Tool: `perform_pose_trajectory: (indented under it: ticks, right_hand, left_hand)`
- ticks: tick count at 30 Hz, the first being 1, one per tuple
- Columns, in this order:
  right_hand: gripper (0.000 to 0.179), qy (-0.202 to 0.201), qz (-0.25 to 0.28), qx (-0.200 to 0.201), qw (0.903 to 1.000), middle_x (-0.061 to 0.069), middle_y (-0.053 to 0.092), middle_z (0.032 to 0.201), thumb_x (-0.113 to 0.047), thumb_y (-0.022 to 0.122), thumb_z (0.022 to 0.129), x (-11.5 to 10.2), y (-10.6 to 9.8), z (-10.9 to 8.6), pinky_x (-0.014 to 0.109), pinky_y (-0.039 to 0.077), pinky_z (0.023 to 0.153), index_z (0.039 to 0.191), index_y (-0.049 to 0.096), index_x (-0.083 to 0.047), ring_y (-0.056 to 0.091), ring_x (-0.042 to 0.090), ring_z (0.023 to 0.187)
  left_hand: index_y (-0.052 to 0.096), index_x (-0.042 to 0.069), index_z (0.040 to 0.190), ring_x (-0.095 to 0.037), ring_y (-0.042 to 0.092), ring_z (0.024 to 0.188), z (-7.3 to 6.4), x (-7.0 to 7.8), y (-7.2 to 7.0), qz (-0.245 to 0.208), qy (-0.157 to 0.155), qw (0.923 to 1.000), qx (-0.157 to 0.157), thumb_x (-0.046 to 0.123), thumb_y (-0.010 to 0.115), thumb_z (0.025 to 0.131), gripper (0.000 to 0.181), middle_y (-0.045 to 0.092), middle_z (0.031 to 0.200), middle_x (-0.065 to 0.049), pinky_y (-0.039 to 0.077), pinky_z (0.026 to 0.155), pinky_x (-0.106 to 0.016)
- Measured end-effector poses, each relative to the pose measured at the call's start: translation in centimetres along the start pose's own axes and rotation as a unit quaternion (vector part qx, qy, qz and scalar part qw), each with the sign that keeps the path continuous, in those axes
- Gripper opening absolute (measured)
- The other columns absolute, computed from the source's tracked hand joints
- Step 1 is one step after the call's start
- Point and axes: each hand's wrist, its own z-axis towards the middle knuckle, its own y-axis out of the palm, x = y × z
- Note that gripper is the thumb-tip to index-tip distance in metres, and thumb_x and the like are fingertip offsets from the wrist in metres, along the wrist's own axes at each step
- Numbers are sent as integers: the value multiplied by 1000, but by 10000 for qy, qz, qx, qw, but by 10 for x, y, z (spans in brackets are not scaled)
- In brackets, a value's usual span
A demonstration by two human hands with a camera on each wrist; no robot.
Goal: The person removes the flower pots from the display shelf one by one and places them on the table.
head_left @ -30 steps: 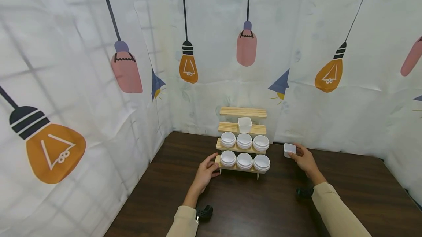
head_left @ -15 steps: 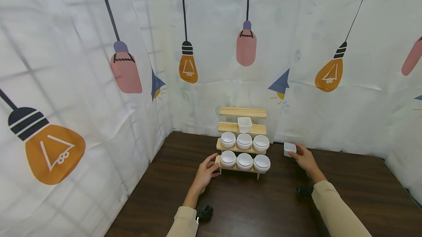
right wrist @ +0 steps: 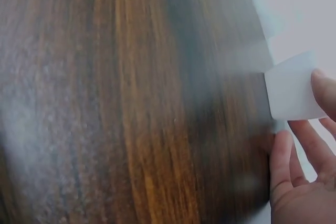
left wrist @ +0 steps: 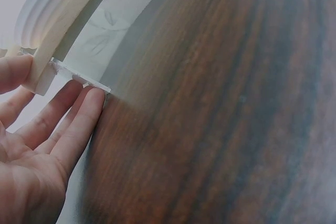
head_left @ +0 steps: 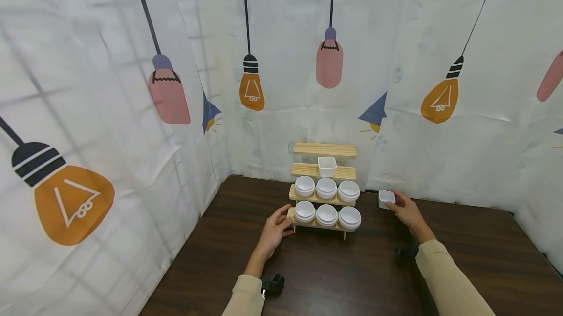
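A tiered display rack with wooden boards (head_left: 324,149) stands at the back of the table. Its two lower tiers hold rows of white round bowls (head_left: 326,215); one white square bowl (head_left: 327,166) sits a tier above them. At the lowest board's left end, my left hand (head_left: 271,232) holds on. In the left wrist view its thumb lies against the board end (left wrist: 44,72), with fingertips at the clear support (left wrist: 79,74) underneath. Right of the rack, my right hand (head_left: 408,214) grips a second white square bowl (right wrist: 294,87) between thumb and fingers, close over the table.
The dark wood-grain table (head_left: 334,272) reaches to white curtains (head_left: 281,125) printed with lamps, behind and at the left. The rack's top board carries nothing. Black wrist cameras (head_left: 273,284) sit on both forearms.
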Motion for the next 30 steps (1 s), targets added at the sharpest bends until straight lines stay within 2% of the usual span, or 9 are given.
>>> perform_pose_trajectory:
  ticks: [4, 10, 13, 19, 30]
  right_hand:
    - [70, 124, -19, -19, 9999, 36, 33, 157, -29, 55, 107, -2, 1, 0, 39, 55, 92, 161, 22, 1, 44, 48, 138]
    - [71, 241, -12, -63, 9997, 38, 31, 157, -29, 54, 108, -4, 2, 0, 48, 54, 99, 162, 19, 0, 43, 49, 139]
    - [71, 258, -10, -71, 9996, 38, 31, 157, -29, 53, 108, -4, 2, 0, 44, 55, 97, 162, 18, 0, 43, 49, 139]
    - [71, 311, -34, -28, 9995, 39, 32, 156, -30, 53, 108, -6, 2, 0, 28, 53, 84, 162, 17, 0, 46, 47, 135]
    - [73, 328, -33, -36, 9994, 39, 33, 155, -31, 53, 108, -7, 0, -2, 32, 55, 88, 163, 16, 0, 47, 47, 134]
  left_hand:
    - [47, 11, 153, -19, 66, 104, -1, 1, 0, 10, 3, 10000, 5, 11, 55, 106, 48, 68, 120, -18, 62, 92, -44]
    - [47, 10, 153, -20, 66, 104, -1, 1, 1, 0, 16, 10000, 1, 11, 54, 106, 48, 68, 119, -19, 62, 92, -43]
    - [46, 10, 153, -19, 66, 103, 0, 1, 0, -3, 31, 10000, -4, 11, 54, 106, 48, 67, 119, -19, 62, 92, -43]
    - [47, 10, 153, -18, 65, 102, -1, 2, 0, -14, 35, 10000, 8, 11, 54, 106, 48, 68, 118, -17, 62, 92, -43]
    - [46, 8, 153, -20, 65, 103, -3, 3, 0, 26, 49, 10000, 5, 11, 54, 106, 48, 68, 118, -20, 62, 92, -44]
